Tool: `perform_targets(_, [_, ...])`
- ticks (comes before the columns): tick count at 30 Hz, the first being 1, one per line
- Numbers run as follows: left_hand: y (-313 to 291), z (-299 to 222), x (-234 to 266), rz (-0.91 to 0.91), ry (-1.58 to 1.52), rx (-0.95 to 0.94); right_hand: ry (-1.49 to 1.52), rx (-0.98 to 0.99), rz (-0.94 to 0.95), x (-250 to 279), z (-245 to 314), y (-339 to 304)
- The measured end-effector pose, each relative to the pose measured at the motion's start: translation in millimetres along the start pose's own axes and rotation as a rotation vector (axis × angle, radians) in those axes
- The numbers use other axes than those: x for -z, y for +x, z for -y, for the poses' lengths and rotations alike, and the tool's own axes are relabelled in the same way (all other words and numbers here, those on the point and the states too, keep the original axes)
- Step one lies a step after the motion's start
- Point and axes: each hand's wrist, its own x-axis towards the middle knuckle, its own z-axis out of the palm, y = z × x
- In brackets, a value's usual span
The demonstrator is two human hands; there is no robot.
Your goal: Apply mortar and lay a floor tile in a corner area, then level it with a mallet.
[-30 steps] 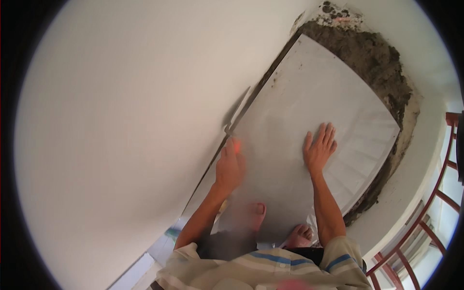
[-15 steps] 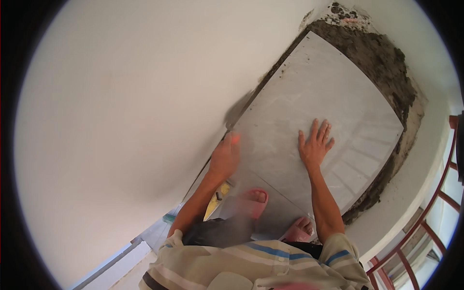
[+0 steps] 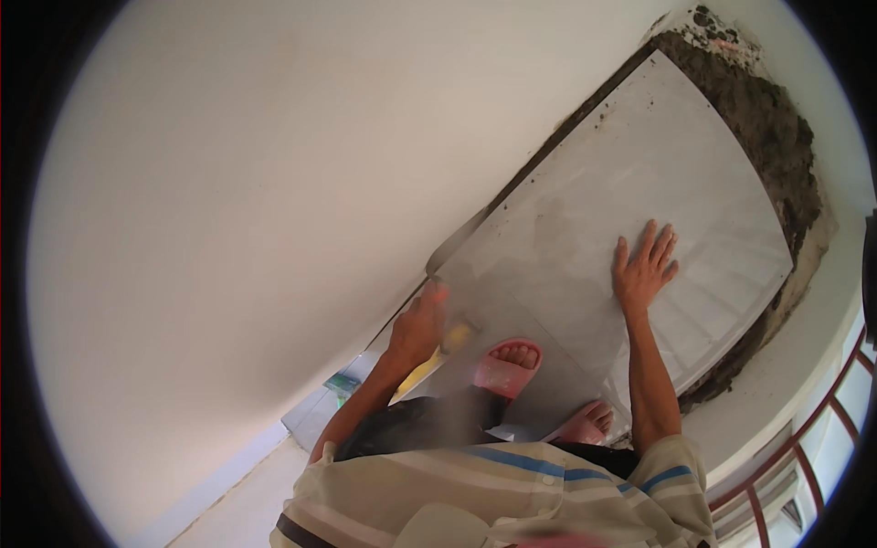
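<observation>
A large grey tile (image 3: 585, 210) lies at a slant along the white wall, its far edges bordered by dark wet mortar (image 3: 767, 137). My right hand (image 3: 645, 274) rests flat on the tile, fingers spread. Close to the wall, my left hand (image 3: 418, 324) is closed round what looks like a trowel (image 3: 457, 243); an orange-red bit shows at the fist. Its grey blade sits by the gap between tile and wall. Blur hides the exact grip. A joint line separates this tile from the grey tile (image 3: 557, 361) under my feet.
The white wall (image 3: 256, 201) fills the left side. A low curved white ledge (image 3: 776, 365) and a dark red railing (image 3: 808, 470) bound the right. My pink slippers (image 3: 508, 367) stand at the joint. Yellow (image 3: 417, 376) and teal (image 3: 343, 384) items lie beside my left arm.
The view has shifted, so the tile and mortar appear farther right. My right hand stays flat on the tile; my left hand remains closed beside the wall, with its tool near the gap.
</observation>
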Motion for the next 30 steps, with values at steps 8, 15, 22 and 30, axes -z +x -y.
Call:
perform_targets(8, [-9, 20, 4, 0.039, -0.026, -0.014, 0.01, 0.012, 0.001, -4, 0, -2])
perform_targets(15, [-7, 25, 5, -0.012, -0.047, -0.114, 0.031, -0.011, 0.03, -5, 1, -2])
perform_targets(22, [10, 18, -3, 0.032, -0.087, -0.097, 0.006, -0.006, 0.04, -5, 2, -1])
perform_targets(30, [23, 7, -28, -0.05, -0.049, -0.13, 0.031, 0.02, -0.011, -9, -4, -1])
